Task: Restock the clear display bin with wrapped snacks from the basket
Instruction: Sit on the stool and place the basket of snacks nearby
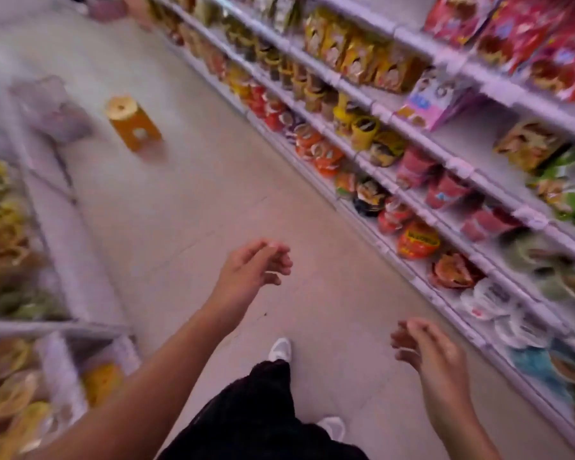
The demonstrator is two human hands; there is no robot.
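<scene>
Wrapped snacks [7, 224] lie heaped in yellow and brown packets inside the clear display bins [52, 260] at the left edge of the view, with more packets in a lower bin toward the bottom left corner; the picture is blurred, so the wrappers' print cannot be read, and which of the bins is the one to be filled cannot be told. A basket cannot be made out with certainty; a pale, blurred shape [52, 107] sits on the floor beside the bins farther up the aisle. The left hand [249, 267] hangs over the bare floor with its fingers loosely curled and spread apart, nothing between them. The right hand [425, 350] is lower and to the right, fingers likewise relaxed and slightly bent, holding nothing, near the bottom shelf of the rack. Both forearms are bare and reach forward from the lower edge. Below them show black trousers [266, 416] and two white shoes [280, 349] on the beige tiled floor [186, 200]. An orange stool [134, 122] with a round hole in its seat stands in the aisle, well apart from the hands. Along the right runs a white shelf rack [422, 141] stocked with cup noodles [419, 240], bowls and bagged snacks in red, yellow and green.
</scene>
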